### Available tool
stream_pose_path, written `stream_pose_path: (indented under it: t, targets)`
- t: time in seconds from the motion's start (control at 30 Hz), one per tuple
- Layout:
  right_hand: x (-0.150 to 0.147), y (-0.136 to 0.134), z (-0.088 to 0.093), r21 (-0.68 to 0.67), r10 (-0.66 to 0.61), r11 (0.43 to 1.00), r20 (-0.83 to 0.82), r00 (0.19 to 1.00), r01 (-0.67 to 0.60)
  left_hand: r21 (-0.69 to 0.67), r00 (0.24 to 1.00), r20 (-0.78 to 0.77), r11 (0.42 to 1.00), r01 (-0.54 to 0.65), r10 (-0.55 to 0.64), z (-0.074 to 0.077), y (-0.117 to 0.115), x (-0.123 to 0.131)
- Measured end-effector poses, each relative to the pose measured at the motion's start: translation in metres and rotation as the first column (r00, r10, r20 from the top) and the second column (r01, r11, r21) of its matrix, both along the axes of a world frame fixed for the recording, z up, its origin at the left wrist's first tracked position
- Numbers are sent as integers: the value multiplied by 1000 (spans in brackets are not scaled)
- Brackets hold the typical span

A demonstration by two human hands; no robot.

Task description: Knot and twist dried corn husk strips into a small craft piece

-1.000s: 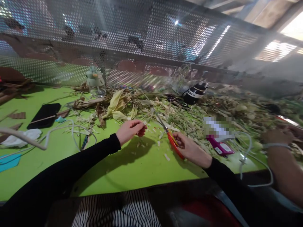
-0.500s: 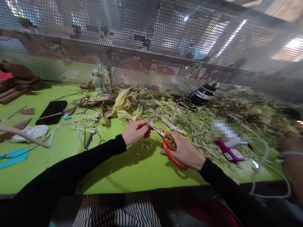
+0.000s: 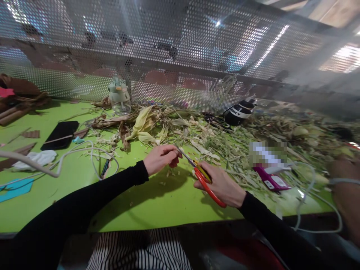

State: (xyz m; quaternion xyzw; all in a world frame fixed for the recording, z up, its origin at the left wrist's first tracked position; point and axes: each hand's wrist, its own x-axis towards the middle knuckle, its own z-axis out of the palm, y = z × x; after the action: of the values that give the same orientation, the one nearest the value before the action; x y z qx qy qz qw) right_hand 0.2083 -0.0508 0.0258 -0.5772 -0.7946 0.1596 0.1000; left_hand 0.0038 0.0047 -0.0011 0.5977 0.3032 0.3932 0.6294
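Note:
My right hand is closed around the scissors, which have one red and one yellow handle. Their blades point up and left, close to the fingertips of my left hand. The left fingers are pinched together over the green table; whatever they hold is too small or hidden to make out. Small pale scraps lie on the table below. Just beyond my hands sits a pale yellow-green corn husk, with shredded husk strips spread to its right.
Behind stand a clear bottle, a black bottle and a perforated metal screen. At left lie a black phone, a white cable and crumpled tissue. A magenta device and another person's arm are at right.
The scissors' handles have come closer together, and my right hand has shifted slightly right and down. My left hand stays pinched in nearly the same place.

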Motion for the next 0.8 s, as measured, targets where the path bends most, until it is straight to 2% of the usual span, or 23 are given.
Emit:
stream_pose_path:
  t: [0.3, 0.47, 0.57, 0.67, 0.73, 0.8]
  targets:
    - [0, -3, -2, 6, 5, 1000, -21, 1000, -5, 9, 999, -35, 1000, 8, -7, 0, 1, -2]
    - [5, -4, -7, 72, 27, 997, -33, 999, -24, -3, 998, -61, 1000, -5, 5, 1, 1, -2]
    - [21, -2, -15, 125, -73, 990, 38, 997, 67, -18, 998, -64, 1000, -3, 2, 0, 2, -2]
    - [48, 2, -21, 125, -219, 972, 205, 954, 196, 13, 997, -73, 1000, -7, 8, 0, 4, -3]
    - [60, 3, -19, 186, -243, 963, 298, 923, 194, 76, 994, -108, 997, -13, 21, 0, 4, -3]
    - [56, 2, -11, 321, -239, 937, 295, 925, 139, 138, 989, -145, 990, -13, 33, -1, 3, -3]
